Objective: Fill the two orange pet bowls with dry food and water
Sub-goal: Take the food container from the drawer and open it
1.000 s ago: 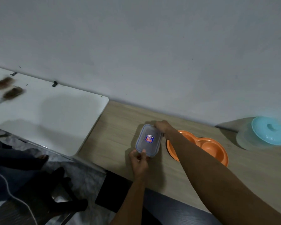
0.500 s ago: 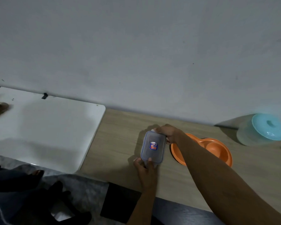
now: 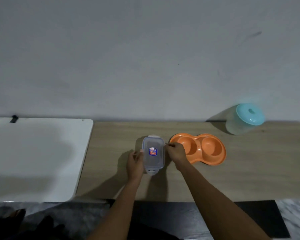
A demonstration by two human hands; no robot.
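A clear rectangular food container (image 3: 153,154) with a blue-edged clip lid and a small sticker lies on the wooden table (image 3: 249,170). My left hand (image 3: 135,163) presses against its left long side. My right hand (image 3: 176,151) is at its right long side, fingers pinched at the side clip. Just to the right sits the orange double pet bowl (image 3: 204,149); both wells look empty and my right hand covers its left rim. A translucent tub with a turquoise lid (image 3: 244,119) stands at the back right by the wall.
A white table (image 3: 33,153) adjoins the wooden one on the left, with a small black clip (image 3: 13,118) at its back edge. A grey wall runs right behind both. A dark mat (image 3: 260,217) lies on the floor below the front edge.
My hands shifted from the container's short ends to its long sides. The end clips now look released. My head turned, so the table appears level and the tub sits higher in view.
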